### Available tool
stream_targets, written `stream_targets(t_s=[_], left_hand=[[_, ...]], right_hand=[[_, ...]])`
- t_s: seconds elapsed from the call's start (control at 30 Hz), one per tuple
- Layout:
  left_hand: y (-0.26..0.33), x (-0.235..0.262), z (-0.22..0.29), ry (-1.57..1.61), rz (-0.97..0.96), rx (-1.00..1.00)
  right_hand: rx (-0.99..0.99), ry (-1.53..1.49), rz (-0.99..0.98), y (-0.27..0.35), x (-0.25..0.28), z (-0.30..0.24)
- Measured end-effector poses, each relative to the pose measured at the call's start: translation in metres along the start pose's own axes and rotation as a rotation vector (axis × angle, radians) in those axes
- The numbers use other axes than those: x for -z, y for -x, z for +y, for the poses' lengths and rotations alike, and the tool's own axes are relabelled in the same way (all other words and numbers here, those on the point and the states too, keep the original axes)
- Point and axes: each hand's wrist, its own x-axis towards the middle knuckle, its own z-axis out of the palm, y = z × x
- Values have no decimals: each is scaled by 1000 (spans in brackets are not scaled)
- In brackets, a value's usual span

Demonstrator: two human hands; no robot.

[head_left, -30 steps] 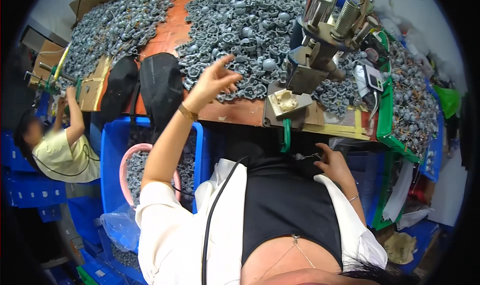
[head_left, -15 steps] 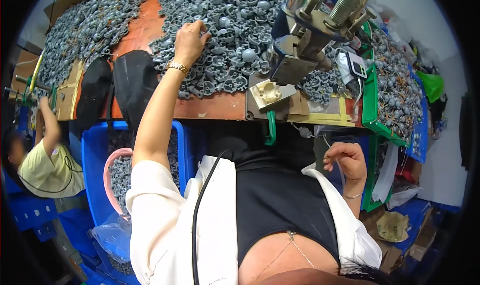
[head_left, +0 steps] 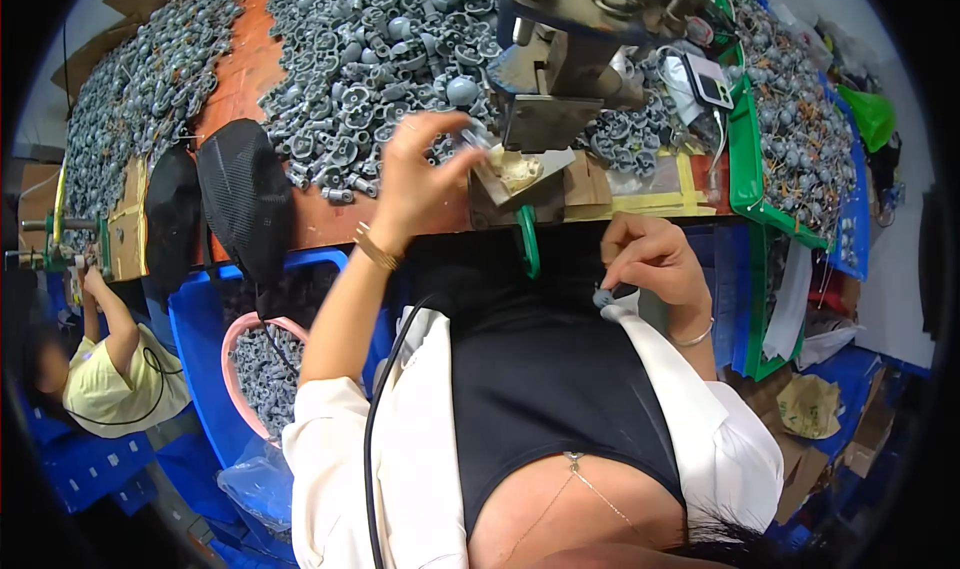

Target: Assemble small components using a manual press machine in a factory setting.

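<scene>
My left hand (head_left: pixel 420 174) is closed in a pinch at the left of the press, with a small grey plastic part (head_left: pixel 472 141) at its fingertips, smeared by motion. Just right of those fingers is the cream-coloured mould block (head_left: pixel 515 171), fixed under the press head (head_left: pixel 552 119). In front of my body, my right hand (head_left: pixel 658 259) pinches a small grey ball-shaped part (head_left: pixel 603 297), which hangs below the fingertips. Whatever joins this part to the fingers is too small to make out.
Heaped grey plastic parts (head_left: pixel 370 59) cover the orange bench. A green crate (head_left: pixel 745 159) of wired grey balls stands at right. Black mesh covers (head_left: pixel 245 189) hang over the front edge. Below is a blue bin (head_left: pixel 200 339). Another person (head_left: pixel 115 369) works at far left.
My left hand has left the heap and come nearer the mould block with a grey part. My right hand has moved slightly left and up; the grey ball now hangs at its fingers.
</scene>
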Motion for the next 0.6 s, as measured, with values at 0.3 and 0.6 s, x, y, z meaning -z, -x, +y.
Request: stream_targets(t_s=[0.3, 0.6], left_hand=[[11, -49, 38, -186, -155, 100], [29, -20, 25, -21, 47, 18]], right_hand=[[-243, 13, 71, -2, -21, -2], [-175, 81, -141, 14, -38, 11]])
